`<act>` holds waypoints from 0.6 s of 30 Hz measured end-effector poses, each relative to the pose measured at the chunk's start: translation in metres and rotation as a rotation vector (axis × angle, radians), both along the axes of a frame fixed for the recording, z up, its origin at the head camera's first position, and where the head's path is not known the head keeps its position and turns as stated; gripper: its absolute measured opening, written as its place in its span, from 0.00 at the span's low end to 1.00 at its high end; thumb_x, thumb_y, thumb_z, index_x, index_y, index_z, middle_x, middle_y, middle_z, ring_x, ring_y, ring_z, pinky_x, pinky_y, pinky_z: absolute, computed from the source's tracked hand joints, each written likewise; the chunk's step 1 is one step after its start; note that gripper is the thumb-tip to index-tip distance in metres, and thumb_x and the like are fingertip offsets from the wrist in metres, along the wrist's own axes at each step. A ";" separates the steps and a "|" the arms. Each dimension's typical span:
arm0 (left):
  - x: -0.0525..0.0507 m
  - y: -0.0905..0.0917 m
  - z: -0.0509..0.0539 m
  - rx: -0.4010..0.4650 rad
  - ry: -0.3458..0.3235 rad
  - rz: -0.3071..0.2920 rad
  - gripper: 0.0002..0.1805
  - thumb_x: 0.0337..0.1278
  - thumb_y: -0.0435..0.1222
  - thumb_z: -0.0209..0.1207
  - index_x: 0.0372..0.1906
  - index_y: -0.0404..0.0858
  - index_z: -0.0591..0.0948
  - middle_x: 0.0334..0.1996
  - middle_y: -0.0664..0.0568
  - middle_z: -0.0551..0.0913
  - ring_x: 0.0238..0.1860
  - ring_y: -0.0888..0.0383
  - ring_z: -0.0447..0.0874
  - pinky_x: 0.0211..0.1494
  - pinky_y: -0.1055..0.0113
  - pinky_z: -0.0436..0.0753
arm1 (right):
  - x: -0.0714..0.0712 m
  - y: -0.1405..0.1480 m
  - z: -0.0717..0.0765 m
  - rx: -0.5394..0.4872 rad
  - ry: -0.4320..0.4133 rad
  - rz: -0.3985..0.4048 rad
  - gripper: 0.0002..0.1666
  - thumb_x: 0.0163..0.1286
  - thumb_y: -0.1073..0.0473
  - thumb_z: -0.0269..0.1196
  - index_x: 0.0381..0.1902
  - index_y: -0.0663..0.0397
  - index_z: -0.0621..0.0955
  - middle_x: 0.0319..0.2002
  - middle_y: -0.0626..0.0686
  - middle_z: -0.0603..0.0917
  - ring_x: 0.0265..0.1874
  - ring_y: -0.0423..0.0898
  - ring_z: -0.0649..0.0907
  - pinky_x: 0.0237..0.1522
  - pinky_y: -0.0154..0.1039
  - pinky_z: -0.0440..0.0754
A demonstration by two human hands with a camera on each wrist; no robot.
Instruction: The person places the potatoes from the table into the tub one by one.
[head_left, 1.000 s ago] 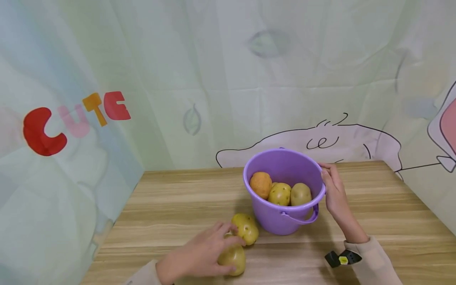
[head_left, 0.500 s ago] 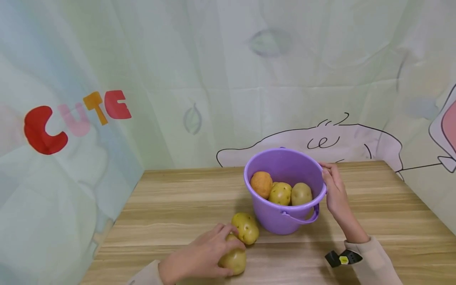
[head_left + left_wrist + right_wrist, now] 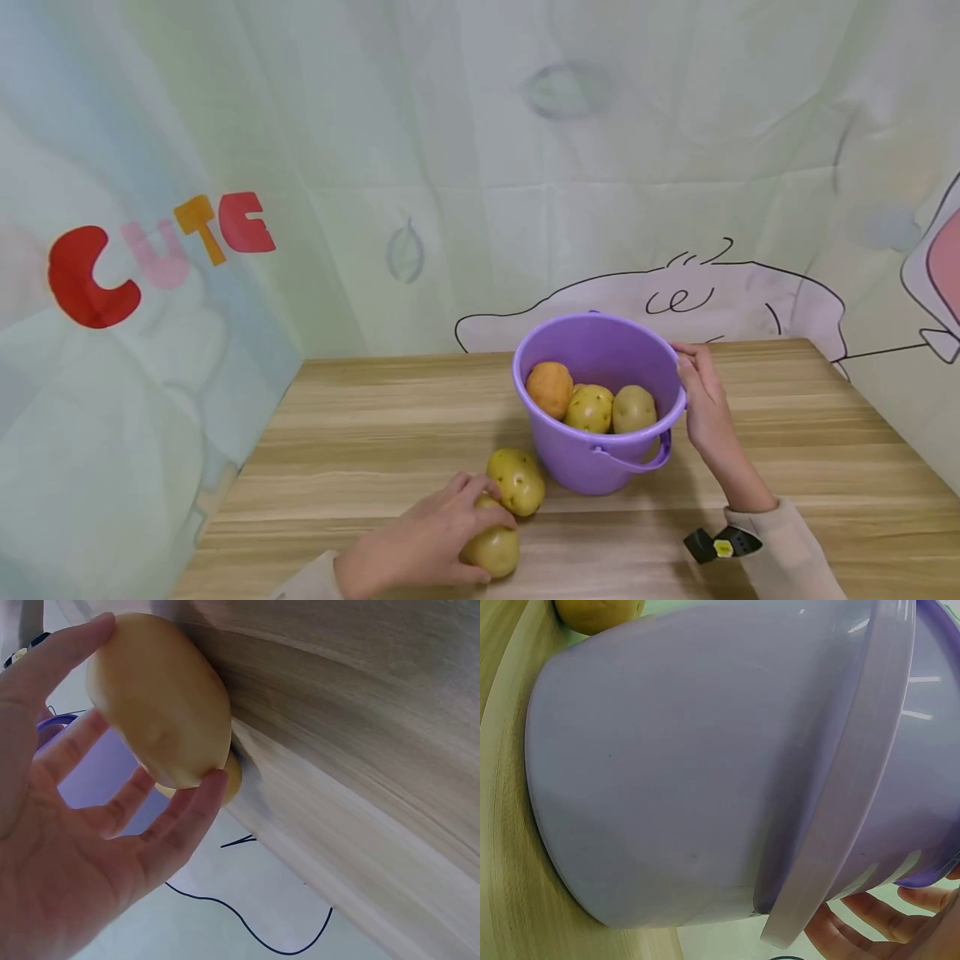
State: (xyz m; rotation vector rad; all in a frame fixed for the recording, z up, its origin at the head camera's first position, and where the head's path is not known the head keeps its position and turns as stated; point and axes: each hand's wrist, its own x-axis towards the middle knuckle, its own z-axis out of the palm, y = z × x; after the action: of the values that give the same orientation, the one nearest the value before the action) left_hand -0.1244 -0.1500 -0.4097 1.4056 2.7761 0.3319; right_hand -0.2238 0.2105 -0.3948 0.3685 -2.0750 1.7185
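My left hand [image 3: 423, 537] holds a yellow potato [image 3: 497, 552] low over the wooden table, thumb on one side and fingers on the other; the left wrist view shows fingertips on the potato [image 3: 161, 705]. Touching or very near it lies a second potato [image 3: 517, 483], beside the purple bucket [image 3: 581, 458]. On the bucket's right side, my right hand [image 3: 707, 408] grips the rim, thumb toward the front. Inside the bucket sit an orange-coloured round item [image 3: 550, 390], a spotted yellow potato [image 3: 589, 408] and a browner potato [image 3: 634, 410]. Another yellowish piece is mostly hidden behind them.
The bucket's handle [image 3: 633, 465] hangs down at its front right. Beyond the wooden table [image 3: 360, 433] a printed curtain [image 3: 337, 208] hangs along the back and sides. A black strap [image 3: 722, 546] with a yellow mark is on the right sleeve.
The left fingers and thumb have drawn in around the nearer potato, which has barely shifted. My right hand, the bucket and its contents stay where they were.
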 end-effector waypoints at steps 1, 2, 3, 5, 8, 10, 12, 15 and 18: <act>0.000 0.000 0.000 0.002 -0.005 0.003 0.29 0.48 0.49 0.74 0.57 0.51 0.80 0.56 0.52 0.71 0.53 0.55 0.70 0.51 0.65 0.78 | 0.000 0.000 0.000 -0.002 0.000 0.001 0.22 0.83 0.59 0.41 0.63 0.69 0.69 0.50 0.57 0.77 0.43 0.40 0.80 0.42 0.30 0.79; 0.000 0.000 0.000 0.004 -0.011 0.008 0.29 0.49 0.49 0.74 0.57 0.50 0.80 0.56 0.52 0.71 0.53 0.56 0.69 0.51 0.65 0.77 | 0.000 0.000 0.000 -0.003 0.002 0.001 0.22 0.83 0.59 0.41 0.63 0.69 0.69 0.50 0.57 0.78 0.43 0.40 0.80 0.42 0.30 0.79; 0.001 0.000 -0.001 0.003 -0.016 0.012 0.29 0.49 0.49 0.73 0.58 0.50 0.80 0.56 0.52 0.71 0.53 0.56 0.69 0.52 0.65 0.77 | 0.000 0.000 -0.001 -0.005 0.003 0.001 0.22 0.83 0.59 0.41 0.63 0.69 0.69 0.50 0.56 0.78 0.43 0.40 0.80 0.42 0.30 0.79; 0.001 0.000 -0.001 0.002 -0.024 0.023 0.28 0.50 0.49 0.73 0.58 0.50 0.80 0.57 0.52 0.70 0.53 0.56 0.69 0.52 0.65 0.78 | 0.000 0.000 -0.001 -0.007 0.005 0.002 0.22 0.83 0.59 0.41 0.63 0.69 0.69 0.50 0.55 0.78 0.43 0.40 0.80 0.42 0.30 0.79; 0.001 0.000 -0.002 0.001 -0.032 0.038 0.27 0.52 0.50 0.72 0.58 0.50 0.80 0.57 0.52 0.70 0.52 0.56 0.69 0.51 0.66 0.78 | 0.000 0.000 -0.001 -0.010 0.006 0.009 0.22 0.83 0.58 0.41 0.63 0.69 0.69 0.50 0.56 0.77 0.43 0.40 0.80 0.42 0.30 0.79; 0.000 0.000 -0.002 0.002 -0.037 0.045 0.27 0.52 0.50 0.71 0.57 0.50 0.79 0.57 0.52 0.69 0.52 0.56 0.69 0.51 0.66 0.78 | 0.000 0.000 0.000 -0.009 0.007 0.013 0.22 0.83 0.58 0.41 0.63 0.70 0.69 0.51 0.58 0.77 0.44 0.40 0.80 0.42 0.30 0.80; 0.000 -0.001 -0.002 0.003 -0.037 0.048 0.26 0.53 0.50 0.71 0.57 0.51 0.79 0.57 0.52 0.69 0.52 0.56 0.69 0.51 0.66 0.78 | 0.000 0.000 0.000 -0.006 0.006 0.015 0.22 0.83 0.58 0.41 0.63 0.70 0.68 0.51 0.60 0.77 0.44 0.40 0.80 0.43 0.30 0.80; 0.000 -0.001 -0.003 0.005 -0.036 0.047 0.26 0.53 0.50 0.70 0.57 0.51 0.79 0.56 0.52 0.69 0.51 0.56 0.69 0.50 0.66 0.77 | 0.000 0.000 0.000 0.002 0.002 0.010 0.22 0.83 0.58 0.41 0.63 0.70 0.69 0.51 0.62 0.77 0.44 0.40 0.80 0.42 0.30 0.79; 0.000 -0.002 -0.003 0.006 -0.037 0.051 0.25 0.54 0.51 0.70 0.56 0.52 0.79 0.56 0.53 0.68 0.51 0.56 0.69 0.50 0.67 0.77 | 0.001 0.000 0.000 0.007 -0.004 0.001 0.22 0.83 0.58 0.41 0.63 0.69 0.69 0.51 0.62 0.77 0.43 0.40 0.80 0.42 0.30 0.79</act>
State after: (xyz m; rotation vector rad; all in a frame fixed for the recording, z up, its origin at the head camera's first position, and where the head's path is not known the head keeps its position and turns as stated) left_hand -0.1241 -0.1516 -0.4129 1.3171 2.7876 0.3643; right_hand -0.2229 0.2108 -0.3949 0.3685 -2.0842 1.7149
